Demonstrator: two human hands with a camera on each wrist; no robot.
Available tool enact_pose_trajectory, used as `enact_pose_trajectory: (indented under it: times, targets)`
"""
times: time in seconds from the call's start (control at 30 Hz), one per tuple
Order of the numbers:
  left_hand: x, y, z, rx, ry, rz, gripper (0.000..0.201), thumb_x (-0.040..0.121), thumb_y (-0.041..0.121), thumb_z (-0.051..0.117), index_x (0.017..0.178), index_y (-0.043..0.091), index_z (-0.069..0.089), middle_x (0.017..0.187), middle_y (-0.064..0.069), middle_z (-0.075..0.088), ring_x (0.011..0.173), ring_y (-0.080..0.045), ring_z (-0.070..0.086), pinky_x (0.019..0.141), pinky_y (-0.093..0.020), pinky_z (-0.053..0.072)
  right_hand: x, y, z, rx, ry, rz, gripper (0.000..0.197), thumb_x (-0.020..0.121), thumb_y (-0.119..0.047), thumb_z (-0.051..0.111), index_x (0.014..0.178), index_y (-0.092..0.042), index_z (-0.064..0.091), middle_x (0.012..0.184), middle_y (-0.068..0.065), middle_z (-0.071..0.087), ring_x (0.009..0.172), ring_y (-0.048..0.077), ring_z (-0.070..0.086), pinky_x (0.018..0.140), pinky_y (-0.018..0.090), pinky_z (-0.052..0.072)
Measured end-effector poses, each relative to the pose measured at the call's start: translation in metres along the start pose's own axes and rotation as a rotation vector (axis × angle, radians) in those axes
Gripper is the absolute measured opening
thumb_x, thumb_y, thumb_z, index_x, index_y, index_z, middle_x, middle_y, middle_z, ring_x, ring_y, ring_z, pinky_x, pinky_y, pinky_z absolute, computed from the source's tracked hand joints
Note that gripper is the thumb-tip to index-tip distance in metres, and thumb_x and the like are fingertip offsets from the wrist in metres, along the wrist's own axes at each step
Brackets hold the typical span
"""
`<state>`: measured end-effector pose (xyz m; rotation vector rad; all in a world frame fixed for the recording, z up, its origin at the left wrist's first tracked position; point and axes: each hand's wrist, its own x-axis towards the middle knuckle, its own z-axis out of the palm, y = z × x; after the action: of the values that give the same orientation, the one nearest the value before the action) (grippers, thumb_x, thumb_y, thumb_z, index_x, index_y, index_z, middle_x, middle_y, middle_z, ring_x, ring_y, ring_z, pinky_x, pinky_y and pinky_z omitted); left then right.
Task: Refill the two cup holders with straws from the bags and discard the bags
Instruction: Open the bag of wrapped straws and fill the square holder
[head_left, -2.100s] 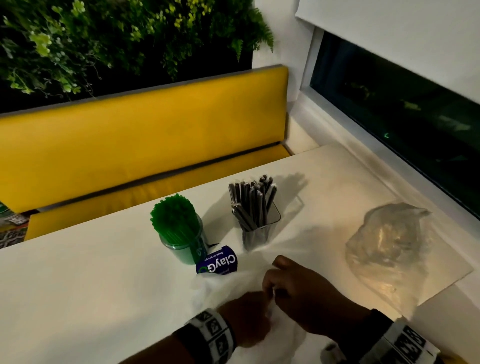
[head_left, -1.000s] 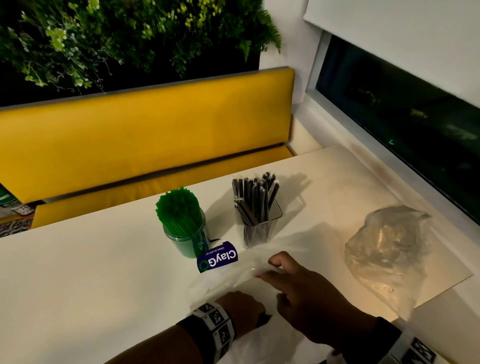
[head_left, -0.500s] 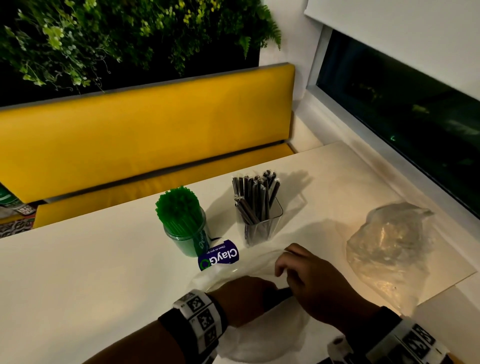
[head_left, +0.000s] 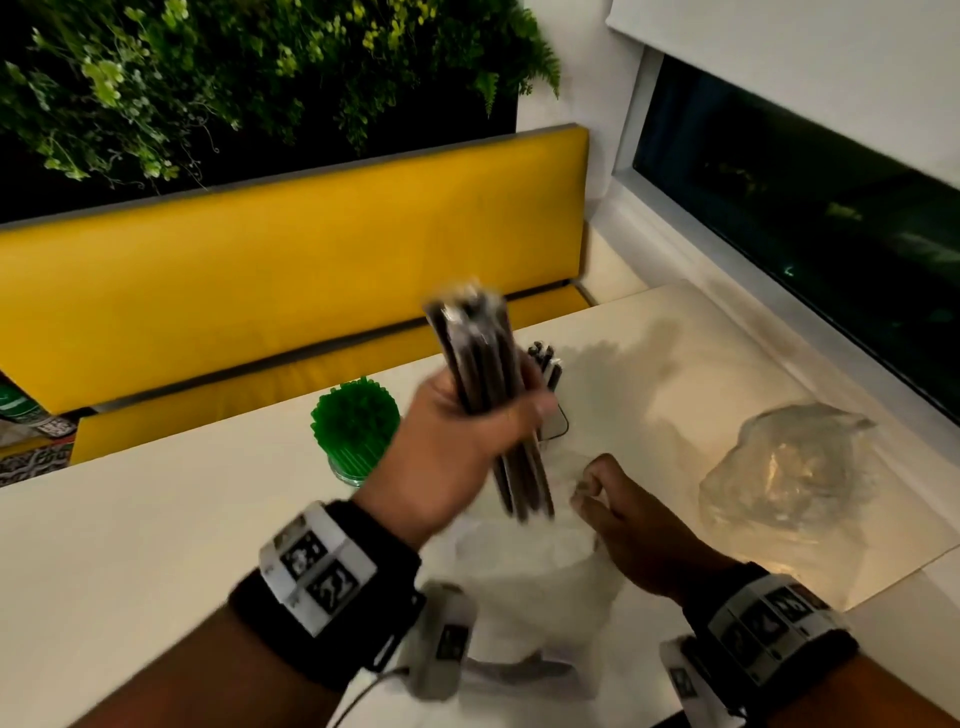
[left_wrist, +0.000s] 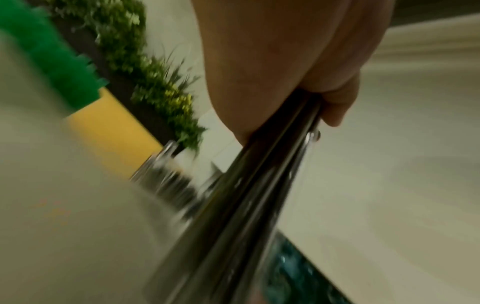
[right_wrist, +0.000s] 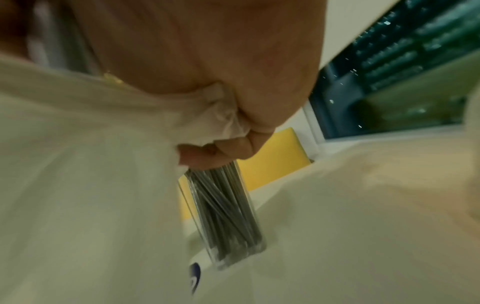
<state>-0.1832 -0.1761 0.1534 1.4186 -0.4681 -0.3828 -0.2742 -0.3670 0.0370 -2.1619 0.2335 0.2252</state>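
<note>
Above the table (head_left: 156, 545), the left hand (head_left: 457, 447) is raised with its fingers wrapped round a bundle of dark straws (head_left: 488, 395), which stands nearly upright and is blurred by motion. The lower ends of the bundle hang below the fist, just above the mouth of a clear bag (head_left: 524, 582) that lies flat under and between both wrists. In the left wrist view the same hand (left_wrist: 285, 67) clamps the straws (left_wrist: 249, 201), which run away from the palm.

Just to the right of the left hand and lower, the right hand (head_left: 623, 525) rests on the bag with its fingers curled, pinching a fold of the plastic; the right wrist view shows the right hand (right_wrist: 207, 72) with the film (right_wrist: 223, 115) bunched between thumb and fingers.

Behind the left hand stands a clear square holder (right_wrist: 226, 218) partly filled with dark straws, mostly hidden by the fist in the head view. Left of that hand stands a round holder packed with green straws (head_left: 356, 426). Well to the right of the right hand lies a second, crumpled clear bag (head_left: 784, 467). Beyond the table runs a yellow bench (head_left: 291, 260), with foliage (head_left: 208, 78) above it and a dark window (head_left: 805, 208) on the right.
</note>
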Motion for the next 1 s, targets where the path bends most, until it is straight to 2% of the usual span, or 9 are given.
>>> enact_pose_trajectory:
  times: [0.13, 0.23, 0.43, 0.5, 0.63, 0.7, 0.8, 0.9, 1.0]
  targets:
    - [0.038, 0.017, -0.004, -0.061, 0.247, 0.217, 0.012, 0.085, 0.004, 0.071, 0.095, 0.005, 0.064, 0.089, -0.014, 0.064, 0.086, -0.029, 0.064, 0.078, -0.035, 0.057, 0.016, -0.014, -0.005, -0.239, -0.006, -0.04, 0.047, 0.103, -0.044, 0.035, 0.146, -0.046, 0.018, 0.132, -0.006, 0.061, 0.117, 0.014, 0.061, 0.098, 0.035, 0.046]
    - [0.059, -0.003, 0.005, -0.138, 0.356, 0.189, 0.015, 0.087, 0.0, 0.07, 0.1, 0.004, 0.062, 0.091, -0.014, 0.063, 0.088, -0.029, 0.064, 0.082, -0.034, 0.056, 0.036, -0.011, 0.002, -0.496, 0.099, -0.066, 0.052, 0.103, -0.041, 0.031, 0.151, -0.041, 0.014, 0.106, -0.002, 0.069, 0.086, 0.02, 0.066, 0.077, 0.037, 0.053]
    - [0.085, -0.075, -0.001, 0.028, 0.487, -0.05, 0.013, 0.082, 0.023, 0.079, 0.085, 0.023, 0.066, 0.08, 0.008, 0.069, 0.077, -0.005, 0.067, 0.07, -0.025, 0.054, 0.057, -0.005, 0.016, -0.632, 0.212, -0.079, 0.033, 0.101, -0.034, 0.034, 0.133, -0.032, 0.043, 0.109, 0.001, 0.066, 0.085, 0.03, 0.065, 0.071, 0.04, 0.053]
    - [0.086, -0.098, -0.007, 0.208, 0.45, -0.131, 0.025, 0.073, 0.039, 0.083, 0.09, 0.029, 0.067, 0.092, 0.003, 0.071, 0.093, -0.017, 0.069, 0.084, -0.04, 0.058, 0.061, -0.003, 0.019, -0.65, 0.239, -0.077, 0.032, 0.1, -0.032, 0.034, 0.129, -0.03, 0.045, 0.104, 0.001, 0.066, 0.081, 0.031, 0.064, 0.067, 0.04, 0.052]
    - [0.079, -0.109, -0.018, 0.221, 0.172, -0.264, 0.031, 0.076, 0.007, 0.082, 0.104, 0.014, 0.07, 0.099, -0.001, 0.075, 0.091, -0.009, 0.072, 0.094, -0.047, 0.056, 0.062, -0.003, 0.023, -0.671, 0.26, -0.088, 0.025, 0.099, -0.027, 0.034, 0.12, -0.027, 0.048, 0.092, 0.001, 0.064, 0.069, 0.03, 0.06, 0.058, 0.038, 0.049]
    - [0.081, -0.1, -0.025, 0.253, 0.024, -0.223, 0.048, 0.072, 0.009, 0.086, 0.114, 0.012, 0.063, 0.111, -0.004, 0.072, 0.102, -0.013, 0.07, 0.094, -0.041, 0.056, 0.063, -0.003, 0.021, -0.668, 0.266, -0.086, 0.025, 0.099, -0.027, 0.034, 0.119, -0.027, 0.049, 0.091, 0.001, 0.064, 0.068, 0.029, 0.06, 0.056, 0.037, 0.047]
    - [0.084, -0.076, -0.03, 0.309, 0.088, -0.195, 0.09, 0.069, 0.021, 0.089, 0.141, 0.025, 0.035, 0.133, 0.008, 0.049, 0.115, -0.003, 0.053, 0.089, -0.013, 0.044, 0.063, -0.002, 0.021, -0.638, 0.268, -0.088, 0.024, 0.099, -0.027, 0.036, 0.119, -0.027, 0.049, 0.092, 0.001, 0.064, 0.068, 0.029, 0.06, 0.055, 0.035, 0.043]
    - [0.092, -0.066, -0.034, 0.423, -0.069, -0.174, 0.114, 0.068, 0.031, 0.09, 0.153, 0.037, 0.014, 0.141, 0.014, 0.031, 0.134, -0.001, 0.029, 0.103, -0.021, 0.032, 0.063, -0.002, 0.021, -0.635, 0.276, -0.098, 0.025, 0.099, -0.028, 0.037, 0.12, -0.026, 0.051, 0.092, 0.0, 0.065, 0.067, 0.027, 0.061, 0.054, 0.032, 0.043]
    - [0.099, -0.067, -0.039, 0.697, -0.29, -0.276, 0.114, 0.067, 0.044, 0.087, 0.155, 0.031, 0.016, 0.157, 0.013, 0.025, 0.142, -0.008, 0.031, 0.105, -0.023, 0.032, 0.062, -0.003, 0.02, -0.624, 0.27, -0.087, 0.023, 0.1, -0.03, 0.037, 0.119, -0.028, 0.05, 0.09, -0.002, 0.065, 0.066, 0.025, 0.061, 0.054, 0.031, 0.043]
